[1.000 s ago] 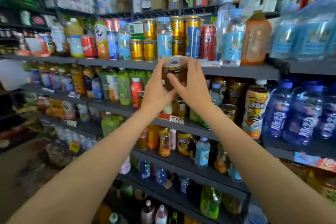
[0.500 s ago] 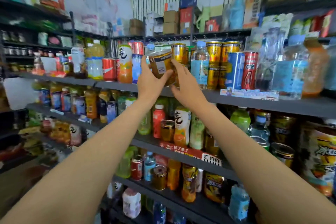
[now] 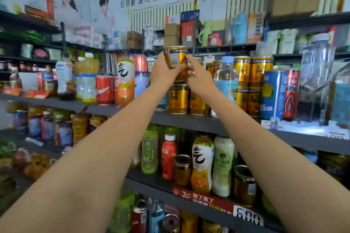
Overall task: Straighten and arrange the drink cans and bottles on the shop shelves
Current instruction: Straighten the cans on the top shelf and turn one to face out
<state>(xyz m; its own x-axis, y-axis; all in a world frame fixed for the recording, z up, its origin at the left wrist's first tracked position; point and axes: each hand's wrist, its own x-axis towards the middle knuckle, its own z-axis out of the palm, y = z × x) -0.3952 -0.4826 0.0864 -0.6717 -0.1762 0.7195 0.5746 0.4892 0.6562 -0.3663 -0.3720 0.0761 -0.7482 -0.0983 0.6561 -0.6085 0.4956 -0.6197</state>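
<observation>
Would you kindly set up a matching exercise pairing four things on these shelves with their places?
Things:
1. gold can
2. red cola can
3. water bottle
4. red-capped bottle

Places:
A. lower shelf, left of an open-topped can
B. held in the left hand
C. between stacked gold cans
D. upper shelf, left of the orange juice bottle

Pairs: 1-B, 2-D, 3-C, 4-A

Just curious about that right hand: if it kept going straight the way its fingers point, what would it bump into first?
Most likely the gold can the left hand holds up; the right hand points at it, fingertips seemingly already touching. Depth is hard to judge.
</observation>
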